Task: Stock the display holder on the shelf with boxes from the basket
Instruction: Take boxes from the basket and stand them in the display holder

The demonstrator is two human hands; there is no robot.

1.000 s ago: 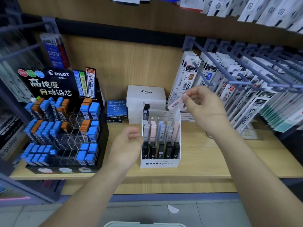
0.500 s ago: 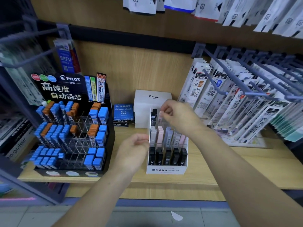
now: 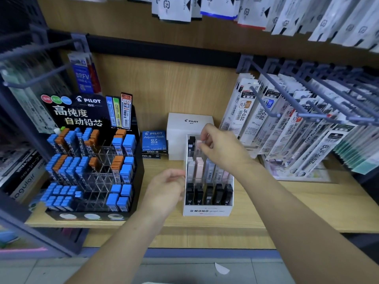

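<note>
Wooden shelf (image 3: 307,201): carries all stock listed below. Black rack (image 3: 137,160), left: blue and orange lead cases, not part of this job. White display holder (image 3: 207,211), centre front: three stepped rows, black boxes in front, pale ones in the middle, back row mostly unfilled with one black box at its left. Right hand (image 3: 223,149): over the back row, fingertips pinched together on the top of a pale pink box (image 3: 198,143). Left hand (image 3: 166,191): just beside the holder's left wall, fingers loosely curled, nothing held; contact with the wall cannot be told. Pink box: upright, long axis vertical, lower end pointing down into a back-row slot beside the black box. Risks: lower end may catch on a divider and tilt the box; the light holder, seemingly unbraced, may slide back under the push. Basket: not in view.
</note>
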